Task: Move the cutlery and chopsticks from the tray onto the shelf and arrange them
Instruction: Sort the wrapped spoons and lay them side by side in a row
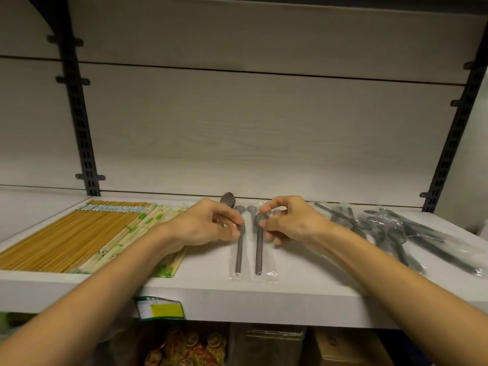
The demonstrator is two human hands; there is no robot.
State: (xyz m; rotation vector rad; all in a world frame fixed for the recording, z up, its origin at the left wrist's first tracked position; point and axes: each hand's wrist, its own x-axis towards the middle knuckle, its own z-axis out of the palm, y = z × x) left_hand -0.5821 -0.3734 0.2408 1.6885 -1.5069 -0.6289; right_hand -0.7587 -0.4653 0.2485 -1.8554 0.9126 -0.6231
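Two grey spoons in clear wrappers lie side by side on the white shelf (303,289), handles toward me. My left hand (203,224) pinches the left spoon (239,253) near its bowl. My right hand (293,223) pinches the right spoon (259,253) at its bowl. More grey spoon bowls (229,199) show behind my hands by the back wall. Yellow chopstick packs (68,233) and pale green-printed chopstick packs (137,233) lie flat at the shelf's left. A loose heap of wrapped cutlery (396,233) lies at the right. No tray is in view.
Dark slotted uprights (79,114) (454,133) stand at both sides of the pale back wall. A green and yellow price tag (161,309) hangs on the shelf's front edge. Below are bags of rubber bands (184,350) and cardboard boxes (343,347).
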